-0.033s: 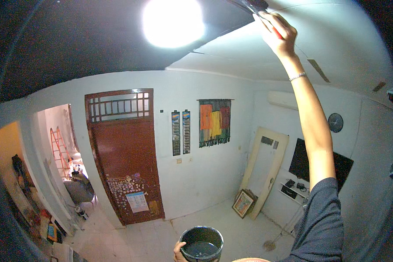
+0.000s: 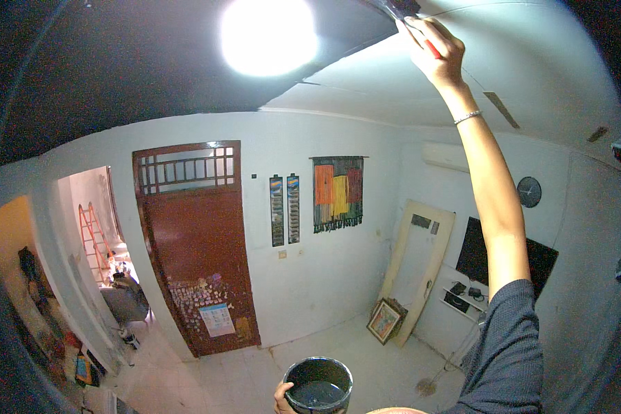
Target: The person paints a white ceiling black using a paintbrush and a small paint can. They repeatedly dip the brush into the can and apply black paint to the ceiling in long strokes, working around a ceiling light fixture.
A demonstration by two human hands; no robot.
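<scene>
The right hand and its brush have slid a tiny bit left in the view, and so have the bright lamp and the brown door; the pot is in the same spot. The brush is high up by the ceiling, near where the black part meets the white part. The right hand has its fingers closed around the red handle. The left hand is low down, its fingers curled on the left side of the black pot, which has something dark and wet inside. The lamp is left of the brush. Lower down, a colourful cloth hangs to the right of the door. A round clock is just right of the raised arm, and a black screen is partly behind it
</scene>
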